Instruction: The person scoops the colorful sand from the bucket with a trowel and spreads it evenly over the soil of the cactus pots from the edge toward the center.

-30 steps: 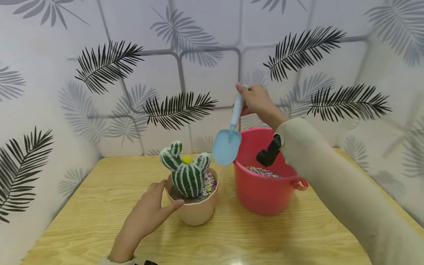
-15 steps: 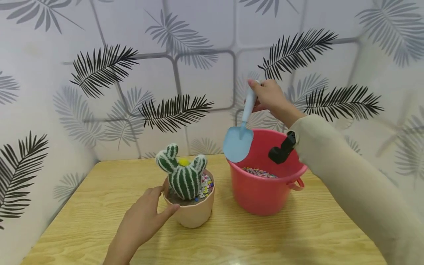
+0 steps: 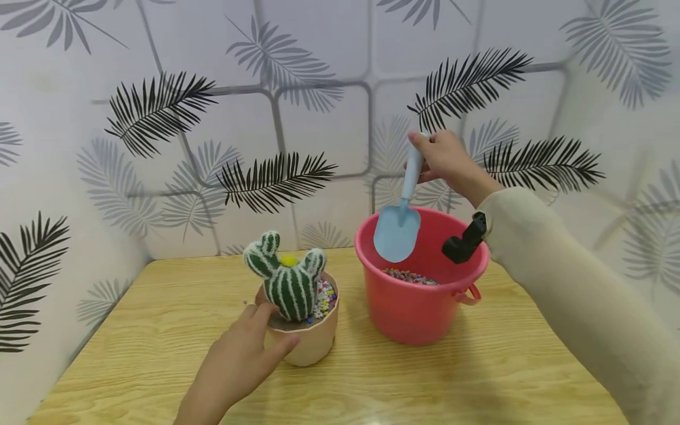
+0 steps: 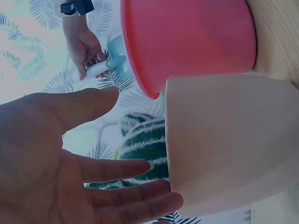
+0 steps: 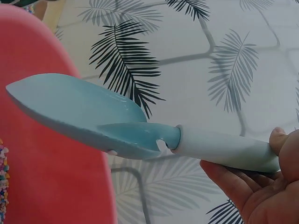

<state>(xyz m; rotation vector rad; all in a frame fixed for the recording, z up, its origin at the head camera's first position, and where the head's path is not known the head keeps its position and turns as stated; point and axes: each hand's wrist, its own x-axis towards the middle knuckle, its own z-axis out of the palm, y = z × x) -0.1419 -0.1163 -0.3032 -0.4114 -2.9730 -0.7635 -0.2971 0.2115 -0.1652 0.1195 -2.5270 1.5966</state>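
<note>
My right hand [image 3: 445, 154] grips the white handle of a light blue garden trowel [image 3: 397, 233], blade pointing down over the near-left part of a red bucket [image 3: 411, 313]. The right wrist view shows the trowel [image 5: 79, 109] with a bare blade. My left hand [image 3: 239, 354] reaches to the near-left side of a peach flower pot [image 3: 313, 342], fingers spread and nearly straight, fingertips right at the rim in the left wrist view. In the pot stands a knitted green-and-white cactus [image 3: 291, 292] with a yellow flower. Colourful pebbles [image 3: 325, 298] cover the soil's right side.
Inside the bucket lie many small coloured pebbles [image 3: 409, 276]; a side handle [image 3: 468, 295] sticks out at its right. Pot and bucket stand apart on a wooden table [image 3: 159, 330]. A leaf-patterned wall [image 3: 329, 141] rises behind the table.
The trowel in my right hand has moved right, from the gap beside the bucket to over it. My left fingers have shifted slightly at the pot's rim. The whole view has drifted a little.
</note>
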